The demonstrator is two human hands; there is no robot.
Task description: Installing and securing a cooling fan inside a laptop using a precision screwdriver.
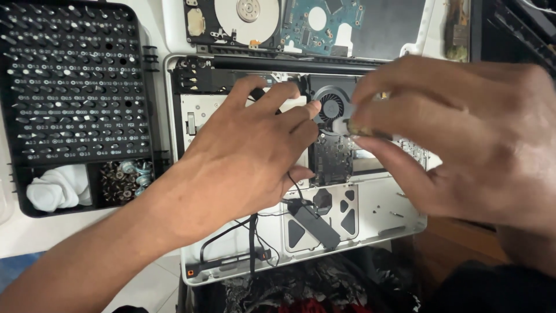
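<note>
Item: opened white laptop chassis [370,223], internals exposed — cooling fan [331,110] near centre, black cable [255,232] trailing toward 6 o'clock.
Left hand [249,156]: rested flat over the boards at 9 o'clock of the fan, fingers spread, holding nothing.
Right hand [457,133]: at 3 o'clock of the fan, thumb and forefinger pinched on a small dark component [365,131] — kind could not be told.
Handling judgement: a steady chassis and a light, level pinch would have served best.
Adjacent: black bit tray [75,87] at 9 o'clock; bare hard drive [243,20] at 12 o'clock.
</note>
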